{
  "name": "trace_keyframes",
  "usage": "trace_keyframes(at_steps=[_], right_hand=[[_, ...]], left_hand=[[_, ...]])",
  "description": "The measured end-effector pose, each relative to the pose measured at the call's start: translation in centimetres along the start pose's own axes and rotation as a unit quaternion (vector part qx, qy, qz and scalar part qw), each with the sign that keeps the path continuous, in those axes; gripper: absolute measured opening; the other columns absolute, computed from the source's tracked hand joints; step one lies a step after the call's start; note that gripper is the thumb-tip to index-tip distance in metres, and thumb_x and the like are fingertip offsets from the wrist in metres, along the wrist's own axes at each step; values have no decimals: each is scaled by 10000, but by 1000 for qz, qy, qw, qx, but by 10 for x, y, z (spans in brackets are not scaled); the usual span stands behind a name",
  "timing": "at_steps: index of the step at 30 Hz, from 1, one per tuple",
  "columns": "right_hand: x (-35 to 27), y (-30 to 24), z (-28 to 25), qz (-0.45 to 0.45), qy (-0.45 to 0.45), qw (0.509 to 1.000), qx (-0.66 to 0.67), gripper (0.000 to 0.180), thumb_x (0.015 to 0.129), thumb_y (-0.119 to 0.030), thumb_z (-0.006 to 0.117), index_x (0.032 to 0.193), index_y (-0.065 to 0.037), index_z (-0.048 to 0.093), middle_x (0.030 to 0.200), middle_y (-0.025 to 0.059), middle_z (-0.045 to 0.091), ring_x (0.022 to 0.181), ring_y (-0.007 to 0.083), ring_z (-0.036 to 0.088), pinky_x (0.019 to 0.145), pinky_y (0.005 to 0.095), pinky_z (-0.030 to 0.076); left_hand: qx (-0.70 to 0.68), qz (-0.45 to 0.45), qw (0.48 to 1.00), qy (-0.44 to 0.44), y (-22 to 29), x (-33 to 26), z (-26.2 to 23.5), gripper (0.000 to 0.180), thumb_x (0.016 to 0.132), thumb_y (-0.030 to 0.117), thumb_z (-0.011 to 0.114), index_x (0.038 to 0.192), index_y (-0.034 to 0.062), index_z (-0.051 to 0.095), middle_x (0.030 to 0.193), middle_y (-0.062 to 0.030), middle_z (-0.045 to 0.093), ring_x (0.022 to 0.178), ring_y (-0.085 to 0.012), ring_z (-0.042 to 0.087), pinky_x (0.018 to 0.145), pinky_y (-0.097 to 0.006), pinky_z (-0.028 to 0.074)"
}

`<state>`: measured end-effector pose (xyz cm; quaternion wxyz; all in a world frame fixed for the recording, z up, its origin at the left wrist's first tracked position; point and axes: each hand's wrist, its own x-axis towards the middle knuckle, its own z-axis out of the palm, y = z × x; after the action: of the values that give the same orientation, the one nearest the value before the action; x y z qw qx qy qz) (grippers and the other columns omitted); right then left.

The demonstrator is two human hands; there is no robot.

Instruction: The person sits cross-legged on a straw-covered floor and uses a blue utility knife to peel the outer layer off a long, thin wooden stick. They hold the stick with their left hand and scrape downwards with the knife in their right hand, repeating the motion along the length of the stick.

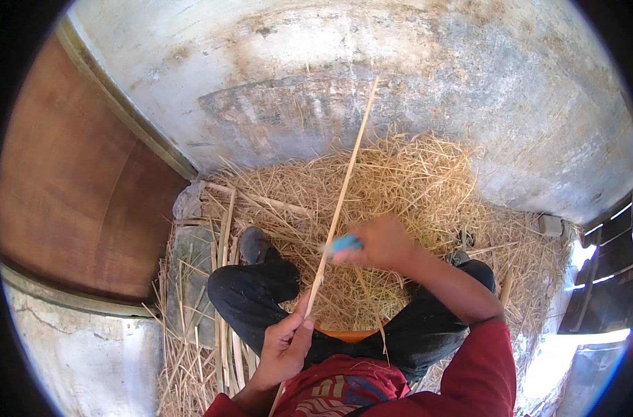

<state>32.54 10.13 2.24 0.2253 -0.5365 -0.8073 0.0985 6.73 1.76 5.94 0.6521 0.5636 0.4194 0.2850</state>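
Note:
A long, pale bamboo strip slants from my lap up toward the far wall. My left hand is closed around its lower part, thumb on top. Farther up the strip, my right hand grips a small blue-handled knife. The hand and the knife are smeared by motion. The knife's front end meets the strip's right side, and the blade itself is too blurred to make out. Below my left hand, the strip's end runs down past my red shirt.
My bent legs in dark trousers frame a heap of straw-like shavings. Several split strips lie to the left by a flat stone slab. A stained wall rises ahead; a brown wooden panel stands left.

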Motion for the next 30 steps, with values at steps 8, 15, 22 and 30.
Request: trace_keyframes(at_steps=[8, 15, 22, 30], right_hand=[[5, -5, 10, -64, -6, 998, 0, 583, 839, -668, 477, 781, -119, 666, 527, 99, 566, 484, 303, 588, 462, 402, 458], [39, 63, 7, 100, 87, 991, -25, 707, 843, -734, 364, 861, -108, 692, 534, 73, 579, 432, 245, 554, 447, 359, 462], [43, 73, -10, 271, 8, 962, -17, 722, 865, -699, 375, 912, -63, 713, 610, 124, 613, 626, 239, 633, 522, 384, 490], [5, 240, -61, 403, 302, 863, 33, 822, 898, -680, 316, 696, 41, 653, 598, 205, 607, 628, 345, 611, 636, 460, 451]], left_hand=[[132, 61, 989, 38, -6, -13, -3, 446, 950, 24, 470, 1389, 13, 397, 724, 56, 465, 646, -12, 396, 561, -171, 333], [83, 17, 996, 16, 1, -24, 0, 461, 939, 8, 472, 1391, 2, 384, 738, 18, 512, 677, -16, 429, 569, -181, 361], [158, 23, 987, 2, -10, -35, -4, 459, 916, 1, 506, 1366, -10, 417, 666, 10, 497, 597, -14, 421, 510, -190, 363], [159, -106, 976, -107, 4, -65, -4, 387, 962, 132, 505, 1339, 50, 480, 713, 27, 533, 623, -61, 474, 547, -220, 394]])
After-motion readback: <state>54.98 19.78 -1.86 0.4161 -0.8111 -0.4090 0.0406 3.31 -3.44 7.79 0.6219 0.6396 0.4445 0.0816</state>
